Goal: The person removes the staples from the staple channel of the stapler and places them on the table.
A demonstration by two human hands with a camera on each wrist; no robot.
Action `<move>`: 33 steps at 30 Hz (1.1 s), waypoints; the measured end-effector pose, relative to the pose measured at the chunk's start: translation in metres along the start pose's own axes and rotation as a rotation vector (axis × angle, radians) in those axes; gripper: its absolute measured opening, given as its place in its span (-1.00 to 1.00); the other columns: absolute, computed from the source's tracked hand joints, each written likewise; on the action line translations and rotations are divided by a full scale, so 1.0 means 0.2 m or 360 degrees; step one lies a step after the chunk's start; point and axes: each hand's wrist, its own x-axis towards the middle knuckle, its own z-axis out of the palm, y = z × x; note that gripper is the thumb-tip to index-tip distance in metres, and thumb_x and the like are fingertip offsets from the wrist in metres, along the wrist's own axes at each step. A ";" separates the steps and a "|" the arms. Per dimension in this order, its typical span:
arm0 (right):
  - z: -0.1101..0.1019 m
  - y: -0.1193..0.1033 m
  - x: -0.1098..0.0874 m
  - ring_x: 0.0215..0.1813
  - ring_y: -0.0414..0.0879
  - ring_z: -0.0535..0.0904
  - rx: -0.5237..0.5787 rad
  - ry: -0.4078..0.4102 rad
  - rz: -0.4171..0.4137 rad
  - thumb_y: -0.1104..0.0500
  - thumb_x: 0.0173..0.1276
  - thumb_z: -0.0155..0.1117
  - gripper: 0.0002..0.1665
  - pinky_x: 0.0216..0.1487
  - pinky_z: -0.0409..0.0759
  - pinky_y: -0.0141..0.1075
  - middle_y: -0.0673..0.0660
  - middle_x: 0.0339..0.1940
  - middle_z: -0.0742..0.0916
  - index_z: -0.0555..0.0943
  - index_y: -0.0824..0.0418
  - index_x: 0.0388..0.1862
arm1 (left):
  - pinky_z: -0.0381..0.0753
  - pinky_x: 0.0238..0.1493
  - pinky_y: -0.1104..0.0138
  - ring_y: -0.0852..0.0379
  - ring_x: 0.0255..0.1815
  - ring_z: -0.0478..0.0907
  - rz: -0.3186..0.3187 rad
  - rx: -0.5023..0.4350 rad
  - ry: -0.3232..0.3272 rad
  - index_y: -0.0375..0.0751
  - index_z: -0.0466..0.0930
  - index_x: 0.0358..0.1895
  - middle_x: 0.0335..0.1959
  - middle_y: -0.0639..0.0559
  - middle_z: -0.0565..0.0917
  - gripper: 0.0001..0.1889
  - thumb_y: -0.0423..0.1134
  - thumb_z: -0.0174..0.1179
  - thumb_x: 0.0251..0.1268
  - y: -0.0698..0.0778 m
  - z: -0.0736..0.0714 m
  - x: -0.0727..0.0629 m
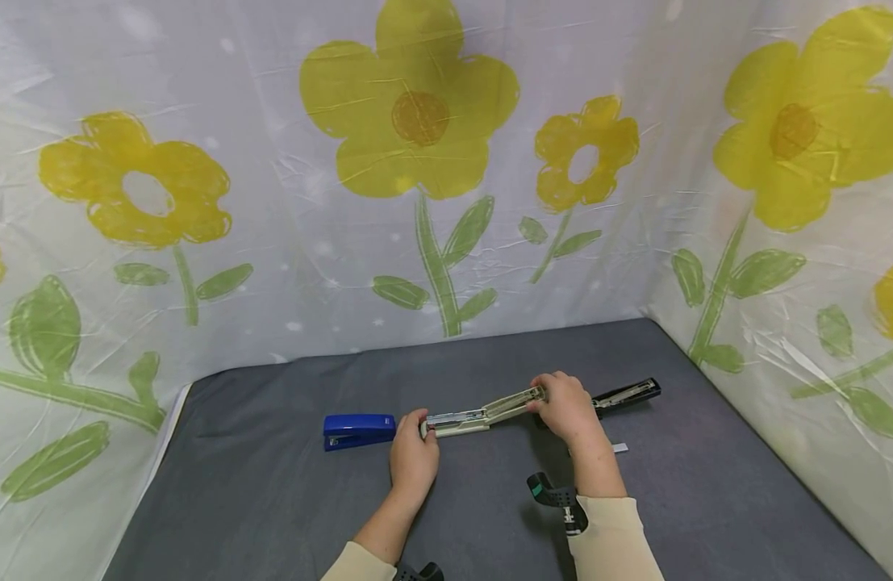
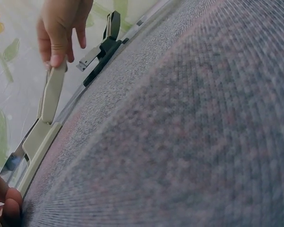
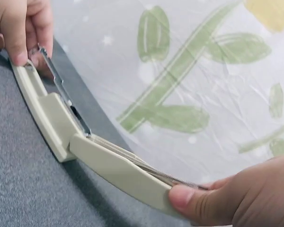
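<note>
Pinches opened cream stapler [image 1: 484,417] at both ends with left hand [image 1: 415,458] and right hand [image 1: 566,410]; has blue stapler [image 1: 356,423] near left fingers, black stapler [image 1: 629,394] beyond right.

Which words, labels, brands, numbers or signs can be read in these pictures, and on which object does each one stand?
None can be read with certainty.
Blue stapler: tiny pale marks, too small to read.
Black device at the right wrist: small pale marks, unreadable.
Open cream stapler: no lettering that I can see.
</note>
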 end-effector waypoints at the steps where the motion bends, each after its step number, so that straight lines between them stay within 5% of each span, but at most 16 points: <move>1: 0.00 0.00 0.00 0.18 0.34 0.51 -0.0014 -0.0009 0.0010 0.10 0.32 0.52 -0.56 0.05 0.52 0.23 0.29 0.05 0.67 0.69 0.26 0.11 | 0.60 0.10 -0.07 -0.22 0.09 0.65 0.0001 0.0001 0.0002 -0.38 0.66 0.10 0.02 -0.21 0.68 -0.68 -0.52 0.31 0.27 0.00 0.00 0.00; 11: -0.01 0.01 -0.02 0.29 0.40 0.44 0.0075 -0.0143 0.0060 0.14 0.41 0.43 -0.49 0.15 0.45 0.31 0.38 0.21 0.61 0.60 0.32 0.27 | 0.60 0.09 -0.07 -0.22 0.08 0.64 -0.0005 0.0026 0.0012 -0.38 0.66 0.08 0.02 -0.21 0.68 -0.68 -0.52 0.32 0.27 0.00 0.01 0.00; 18: -0.03 -0.05 -0.02 0.38 0.41 0.36 0.0111 -0.0006 -0.0049 0.15 0.42 0.42 -0.46 0.26 0.40 0.31 0.41 0.30 0.55 0.59 0.32 0.31 | 0.60 0.08 -0.06 -0.22 0.07 0.65 0.0007 0.0035 0.0018 -0.37 0.66 0.07 0.01 -0.21 0.68 -0.70 -0.51 0.32 0.27 0.00 0.01 0.00; 25: 0.01 -0.17 -0.02 0.29 0.34 0.44 0.0072 0.0133 -0.0170 0.16 0.40 0.44 -0.59 0.25 0.41 0.24 0.32 0.18 0.63 0.68 0.27 0.18 | 0.59 0.12 -0.06 -0.22 0.10 0.64 -0.0008 0.0026 0.0005 -0.37 0.66 0.08 0.04 -0.21 0.68 -0.69 -0.51 0.31 0.27 0.00 0.00 0.01; 33: 0.10 -0.30 -0.03 0.10 0.20 0.57 0.0009 0.0088 -0.0340 0.19 0.39 0.44 -0.71 0.11 0.55 0.10 0.21 0.02 0.70 0.74 0.24 0.05 | 0.59 0.12 -0.06 -0.21 0.10 0.64 -0.0020 0.0022 -0.0010 -0.37 0.65 0.09 0.04 -0.21 0.68 -0.69 -0.50 0.31 0.29 -0.01 0.00 0.01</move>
